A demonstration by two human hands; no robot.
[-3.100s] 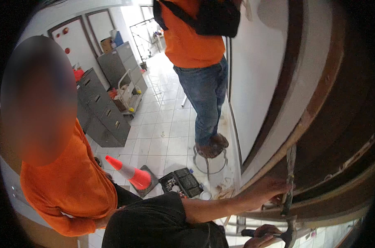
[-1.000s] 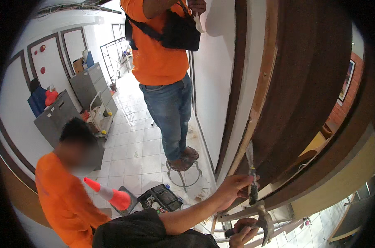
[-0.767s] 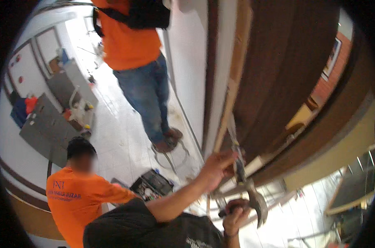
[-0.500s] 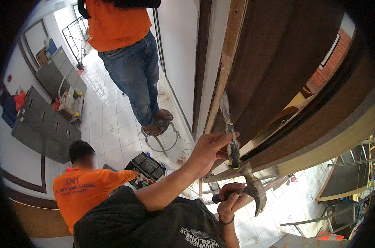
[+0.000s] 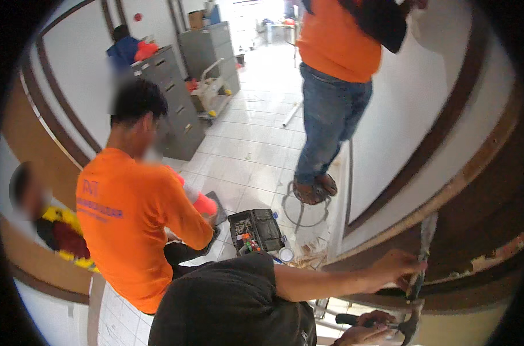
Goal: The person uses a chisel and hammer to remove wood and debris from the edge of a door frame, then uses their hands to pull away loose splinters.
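At the lower right, my left hand [image 5: 396, 270] is closed around a scraper [image 5: 427, 233] with a flat metal blade and a worn dark handle. The blade's tip meets the edge of a wooden trim strip [image 5: 409, 220]. Just below, my right hand [image 5: 369, 330] grips a claw hammer [image 5: 412, 324] by its dark handle, fairly near the head. The hammer's face is close to the butt of the scraper's handle; whether they touch I cannot tell. Dark brown wood panelling [image 5: 464, 242] lies beyond the blade.
A co-worker in an orange shirt [image 5: 129, 219] crouches at left, close to an open black toolbox [image 5: 268, 228]. Another person in jeans [image 5: 334, 121] stands on a round metal-framed stool [image 5: 305, 216]. Grey filing cabinets [image 5: 178, 109] line the left wall. Wood scraps [image 5: 311, 256] litter the tiled floor.
My view has swung left, so both hands now appear farther right and lower. My hands still hold the scraper and the hammer. The crouching co-worker's arm has drawn back from the toolbox.
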